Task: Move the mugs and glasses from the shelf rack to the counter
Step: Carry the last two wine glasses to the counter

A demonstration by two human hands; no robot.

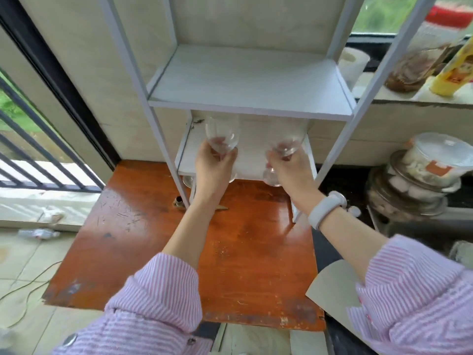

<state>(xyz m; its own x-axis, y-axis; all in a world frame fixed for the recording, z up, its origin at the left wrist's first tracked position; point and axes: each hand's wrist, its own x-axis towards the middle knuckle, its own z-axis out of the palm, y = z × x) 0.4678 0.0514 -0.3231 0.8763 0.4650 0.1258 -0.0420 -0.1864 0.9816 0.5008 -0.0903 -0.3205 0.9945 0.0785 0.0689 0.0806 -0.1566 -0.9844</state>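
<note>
Two stemmed glasses taken at once, one per hand, presumably to halve the trips. Left hand point(213, 163) closed around the lower bowl of the left wine glass point(222, 135); right hand point(290, 166) wrapped likewise on the right wine glass point(286, 139), both upright and just above the lower shelf point(249, 163) of the white rack point(252, 80). Tight overhead: upper board close above the rims, frame posts flanking each wrist. Open room toward the wooden tabletop point(243, 239) in front of the rack, largely bare.

A clear glass point(222, 135) in each hand, left hand point(213, 165) and right hand point(290, 166), at the white shelf rack's point(249, 83) lower shelf
</note>
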